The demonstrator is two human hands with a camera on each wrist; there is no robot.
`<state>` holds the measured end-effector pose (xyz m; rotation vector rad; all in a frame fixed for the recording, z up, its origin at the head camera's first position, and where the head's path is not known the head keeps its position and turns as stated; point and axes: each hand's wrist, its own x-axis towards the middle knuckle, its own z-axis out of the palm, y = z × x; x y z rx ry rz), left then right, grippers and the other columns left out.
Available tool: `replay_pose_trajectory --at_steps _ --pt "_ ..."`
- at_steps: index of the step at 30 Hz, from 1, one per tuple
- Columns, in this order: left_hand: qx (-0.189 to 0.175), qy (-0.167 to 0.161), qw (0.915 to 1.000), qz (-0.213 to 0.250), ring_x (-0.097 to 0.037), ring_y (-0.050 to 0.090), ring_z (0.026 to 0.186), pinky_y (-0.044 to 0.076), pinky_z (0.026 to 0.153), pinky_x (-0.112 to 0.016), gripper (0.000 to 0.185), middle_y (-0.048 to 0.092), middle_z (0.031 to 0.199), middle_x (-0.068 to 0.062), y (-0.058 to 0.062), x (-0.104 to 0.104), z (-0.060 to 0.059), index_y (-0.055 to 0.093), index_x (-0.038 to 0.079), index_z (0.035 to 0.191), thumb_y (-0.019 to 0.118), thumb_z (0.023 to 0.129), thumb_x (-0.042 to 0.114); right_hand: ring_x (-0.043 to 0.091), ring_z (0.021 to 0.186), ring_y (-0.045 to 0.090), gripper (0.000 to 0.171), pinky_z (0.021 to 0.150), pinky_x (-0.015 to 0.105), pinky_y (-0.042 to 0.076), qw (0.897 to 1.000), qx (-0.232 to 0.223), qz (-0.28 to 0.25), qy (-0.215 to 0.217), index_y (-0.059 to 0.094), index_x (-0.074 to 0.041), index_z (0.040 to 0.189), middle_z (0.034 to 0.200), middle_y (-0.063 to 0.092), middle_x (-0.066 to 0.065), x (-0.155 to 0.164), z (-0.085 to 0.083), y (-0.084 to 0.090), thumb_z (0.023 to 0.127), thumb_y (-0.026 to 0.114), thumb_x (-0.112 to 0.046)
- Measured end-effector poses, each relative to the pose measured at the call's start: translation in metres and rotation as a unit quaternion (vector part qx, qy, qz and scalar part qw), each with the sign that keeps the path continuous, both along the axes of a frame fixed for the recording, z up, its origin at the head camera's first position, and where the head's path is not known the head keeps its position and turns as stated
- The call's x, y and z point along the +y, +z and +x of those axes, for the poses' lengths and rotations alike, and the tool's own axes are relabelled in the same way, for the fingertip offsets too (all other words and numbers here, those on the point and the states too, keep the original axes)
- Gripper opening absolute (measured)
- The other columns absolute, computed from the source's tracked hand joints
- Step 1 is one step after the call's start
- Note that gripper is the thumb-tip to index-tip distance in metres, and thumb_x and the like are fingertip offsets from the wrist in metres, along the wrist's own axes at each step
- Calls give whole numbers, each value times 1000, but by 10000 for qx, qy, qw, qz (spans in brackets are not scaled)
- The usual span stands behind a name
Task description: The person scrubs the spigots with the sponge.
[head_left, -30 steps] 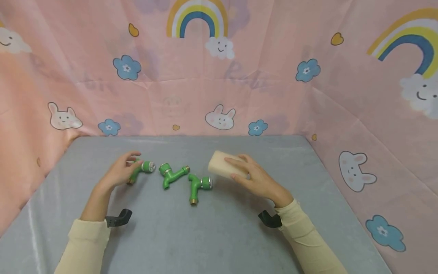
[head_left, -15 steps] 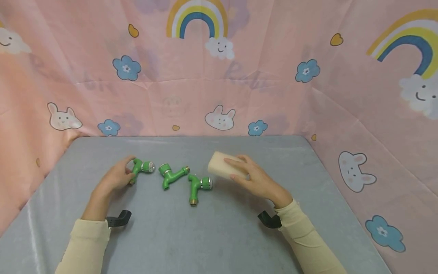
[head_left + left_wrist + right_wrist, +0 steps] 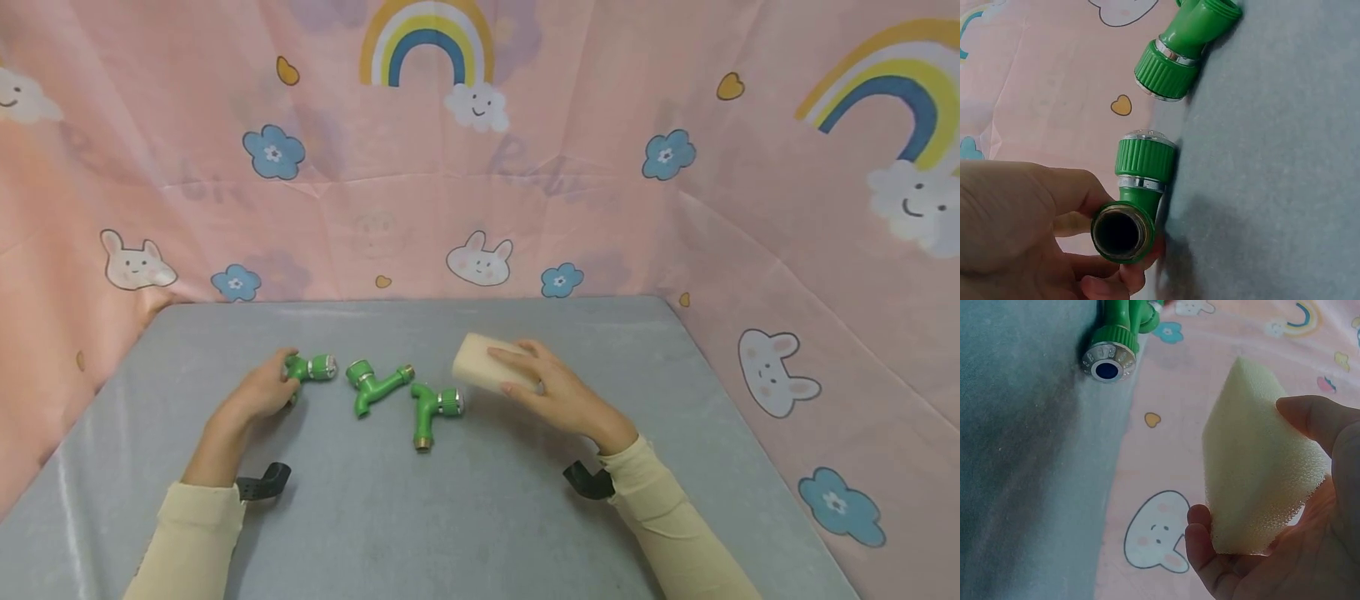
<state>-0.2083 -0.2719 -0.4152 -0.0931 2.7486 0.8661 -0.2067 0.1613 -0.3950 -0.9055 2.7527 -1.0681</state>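
Observation:
At the left of the head view, my left hand (image 3: 258, 390) grips a green faucet (image 3: 312, 367) by its body, its ribbed green knob sticking out to the right. In the left wrist view, the open threaded end of that faucet (image 3: 1145, 159) faces the camera, with thumb and fingers on either side of the pipe. My right hand (image 3: 566, 398) holds a cream sponge (image 3: 483, 363) above the table; the right wrist view shows the sponge (image 3: 1244, 456) between thumb and fingers.
Two more green faucets lie on the grey table (image 3: 420, 533): one in the middle (image 3: 372, 387), one nearer the front (image 3: 427, 408) with its brass end toward me. A pink patterned cloth (image 3: 337, 225) hangs behind and along the sides. Black wrist mounts (image 3: 264, 482) sit below both hands.
My left hand has come down onto the left faucet and its fingers have wrapped round the body. The right hand with the sponge has stayed nearly still.

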Motion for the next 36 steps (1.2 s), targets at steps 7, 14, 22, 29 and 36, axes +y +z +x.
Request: replay_pose_trajectory --at_steps 7,14,22,29,36 --pt "52 -54 9998 210 -42 60 101 55 82 -51 55 53 125 -39 -5 -4 0 26 -4 151 44 100 6 35 121 51 51 95 50 50 10000 -33 -20 20 48 -23 152 151 41 21 0 1 -1 102 61 -28" --pt "398 173 9940 1001 -21 65 78 59 67 -33 60 55 117 -37 -4 -3 -1 23 0 157 44 101 1 35 122 51 51 96 51 49 10000 -77 -28 25 48 -24 152 153 39 20 1 2 0 103 60 -29" --pt "1111 234 9753 1892 -26 73 95 63 80 -31 61 42 146 -41 11 14 1 27 11 160 52 104 7 35 123 50 52 95 52 49 10000 -47 -36 -49 47 -24 152 154 38 20 2 3 2 102 60 -29" --pt "972 150 9457 3098 -1 69 87 62 86 -26 62 35 154 -38 20 40 8 26 18 161 50 106 7 34 120 52 51 94 47 49 9995 255 -181 -4 49 -23 151 153 40 20 0 6 6 102 61 -27" --pt "656 -126 9077 4142 -5 69 84 61 88 -31 60 39 151 -36 17 76 10 25 17 162 48 107 8 35 116 54 55 91 46 50 9942 943 -492 -134 50 -22 151 148 42 23 -11 9 4 98 65 -21"
